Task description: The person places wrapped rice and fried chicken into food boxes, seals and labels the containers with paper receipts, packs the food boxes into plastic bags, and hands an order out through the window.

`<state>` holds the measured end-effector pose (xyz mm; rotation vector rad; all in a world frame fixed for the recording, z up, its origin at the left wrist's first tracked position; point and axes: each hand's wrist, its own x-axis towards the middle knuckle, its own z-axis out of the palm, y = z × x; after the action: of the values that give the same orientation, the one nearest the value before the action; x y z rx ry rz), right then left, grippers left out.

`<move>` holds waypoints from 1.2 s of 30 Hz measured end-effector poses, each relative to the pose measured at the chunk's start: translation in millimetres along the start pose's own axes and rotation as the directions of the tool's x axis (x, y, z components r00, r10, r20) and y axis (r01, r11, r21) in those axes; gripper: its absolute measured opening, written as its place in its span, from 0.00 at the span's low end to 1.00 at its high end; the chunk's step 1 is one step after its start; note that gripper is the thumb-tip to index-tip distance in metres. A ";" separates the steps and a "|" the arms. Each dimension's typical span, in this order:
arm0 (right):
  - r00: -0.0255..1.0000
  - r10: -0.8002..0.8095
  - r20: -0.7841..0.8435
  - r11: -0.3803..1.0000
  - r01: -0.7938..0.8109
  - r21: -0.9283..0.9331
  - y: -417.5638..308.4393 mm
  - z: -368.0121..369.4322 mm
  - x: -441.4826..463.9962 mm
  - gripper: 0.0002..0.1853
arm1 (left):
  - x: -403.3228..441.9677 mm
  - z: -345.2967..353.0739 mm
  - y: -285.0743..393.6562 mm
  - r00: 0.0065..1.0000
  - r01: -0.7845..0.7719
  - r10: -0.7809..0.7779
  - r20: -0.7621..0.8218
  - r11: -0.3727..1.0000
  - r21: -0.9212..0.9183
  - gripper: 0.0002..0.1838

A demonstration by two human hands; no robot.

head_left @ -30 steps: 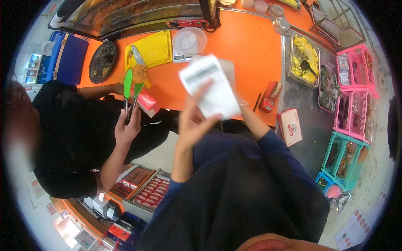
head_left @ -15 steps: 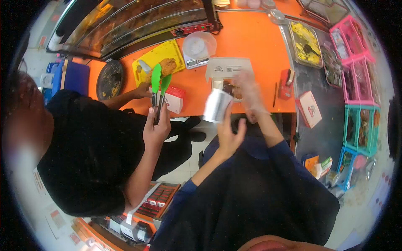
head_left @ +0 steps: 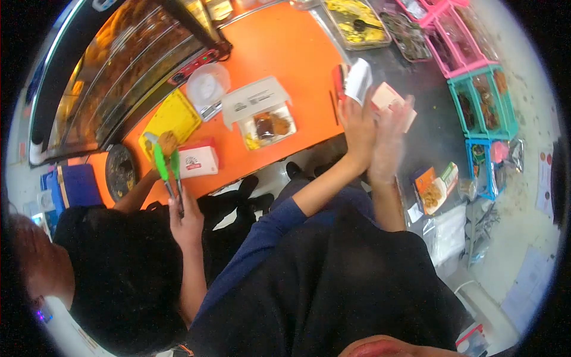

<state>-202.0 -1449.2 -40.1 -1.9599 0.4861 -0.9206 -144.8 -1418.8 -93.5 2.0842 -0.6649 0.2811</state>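
My left hand [head_left: 358,137] is closed on a white paper slip [head_left: 358,82] that stands up above its fingers, over the right side of the counter. Right beside it, my right hand [head_left: 388,146] wears a clear plastic glove; its fingers point up and are slightly blurred, with nothing seen in them. A closed white-and-red box [head_left: 392,104] lies behind my gloved fingers, and I cannot tell whether they touch it. An open takeaway box [head_left: 269,143] with fried and dark food inside sits left of my hands on the orange counter.
At left, a co-worker's hand [head_left: 188,217] holds green-tipped tongs [head_left: 160,159] by a piece of fried food. Also there are a yellow cutting board [head_left: 178,113], a red-and-white box [head_left: 199,160] and a glass display case [head_left: 113,65]. Pink baskets [head_left: 455,38] stand at right.
My view has turned right. My left hand has carried the white slip away from the open box to the right, and my gloved right hand has left that box too.
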 end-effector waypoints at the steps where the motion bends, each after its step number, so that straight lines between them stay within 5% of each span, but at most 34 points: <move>1: 0.981 0.017 -0.191 0.983 0.018 0.182 9.4 13.6 -13.0 0.27 | -8.8 17.5 -7.2 1.000 -0.011 0.011 -0.001 0.998 0.056 0.36; 3: 0.943 0.327 0.061 0.944 -0.324 -0.062 84.1 -16.0 -62.2 0.29 | -23.0 45.8 -8.7 1.000 -0.023 0.022 0.002 0.995 0.096 0.35; 6: 0.962 0.235 0.137 0.971 -0.225 -0.084 57.3 -66.1 -53.9 0.31 | -19.8 66.5 10.4 0.979 0.183 -0.171 0.111 0.978 -0.102 0.32; 8: 0.959 0.146 0.243 0.988 -0.128 -0.089 44.6 -97.1 -39.8 0.32 | -10.1 74.8 34.0 0.962 0.060 0.060 0.266 0.905 -0.422 0.34; 10: 0.973 0.210 0.092 0.963 -0.190 -0.194 84.5 -148.0 18.0 0.36 | -11.3 88.0 42.8 0.931 0.112 0.112 0.348 0.818 -0.564 0.37; 12: 0.991 0.130 0.026 0.895 -0.106 -0.434 169.9 -212.6 69.6 0.32 | -11.4 87.7 46.3 0.844 0.338 0.083 0.530 0.685 -0.645 0.33; 15: 0.998 0.045 0.046 0.610 0.009 -0.792 363.1 -349.9 123.3 0.28 | -31.2 109.7 -10.8 0.807 0.515 -0.165 0.567 0.668 -0.537 0.23; 16: 0.998 0.043 0.048 0.493 0.021 -0.870 410.2 -376.0 137.4 0.25 | -38.4 106.6 -29.6 0.846 0.468 -0.214 0.489 0.738 -0.487 0.25; 18: 0.803 0.582 -0.126 0.086 -0.215 -0.973 371.0 -377.2 182.4 0.17 | -67.6 104.1 -79.7 0.883 0.454 -0.352 0.310 0.807 -0.377 0.31; 19: 0.809 0.581 -0.094 0.108 -0.191 -0.976 354.6 -355.1 193.3 0.17 | -73.2 90.4 -87.8 0.874 0.479 -0.411 0.258 0.819 -0.317 0.35; 20: 0.964 0.266 -0.007 0.275 -0.083 -0.958 333.1 -320.7 194.8 0.14 | -78.8 84.3 -100.8 0.871 0.488 -0.431 0.237 0.818 -0.305 0.35; 21: 0.995 -0.091 0.033 0.400 0.067 -0.914 303.3 -277.5 196.3 0.12 | -86.2 82.3 -118.0 0.858 0.514 -0.489 0.159 0.808 -0.288 0.36; 23: 0.973 -0.020 0.228 0.792 0.155 -0.591 213.0 -164.2 175.0 0.15 | -85.3 71.1 -131.8 0.812 0.577 -0.573 0.109 0.762 -0.292 0.40; 24: 0.880 0.135 0.456 0.964 -0.010 -0.266 203.2 -121.9 154.2 0.15 | -83.7 71.0 -142.5 0.807 0.585 -0.581 0.106 0.762 -0.278 0.40; 25: 0.589 0.085 0.804 0.994 0.007 -0.109 244.0 -25.8 82.1 0.15 | -81.3 72.5 -162.2 0.866 0.499 -0.500 0.015 0.863 -0.078 0.40; 26: 0.539 0.113 0.835 0.947 -0.313 0.074 222.7 19.1 55.9 0.18 | -80.4 79.5 -176.6 0.919 0.395 -0.391 -0.052 0.911 0.122 0.40; 27: 0.531 0.000 0.848 0.997 -0.066 0.041 230.3 52.3 19.4 0.18 | -81.8 84.7 -186.4 0.951 0.309 -0.294 -0.095 0.920 0.243 0.40; 29: 0.469 -0.231 0.853 0.879 0.477 -0.024 227.8 95.0 0.7 0.19 | -72.1 84.4 -188.9 0.955 0.297 -0.287 -0.077 0.919 0.259 0.40; 32: 0.527 -0.292 0.799 0.763 0.632 -0.138 262.5 125.1 8.7 0.18 | -60.0 83.6 -198.5 0.954 0.297 -0.298 -0.037 0.917 0.267 0.41; 34: 0.467 -0.395 0.792 0.681 0.727 -0.089 280.6 131.7 23.3 0.18 | -55.5 83.3 -200.6 0.942 0.334 -0.332 -0.053 0.907 0.255 0.46; 36: 0.216 -0.499 0.840 0.386 0.923 -0.008 294.5 133.8 56.6 0.17 | -55.6 81.1 -202.4 0.923 0.376 -0.381 -0.045 0.876 0.301 0.50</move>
<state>-57.4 -1566.0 -310.8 -2.9334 -0.9880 -0.3818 -82.5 -1375.3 -305.2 2.4614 -0.2139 0.1483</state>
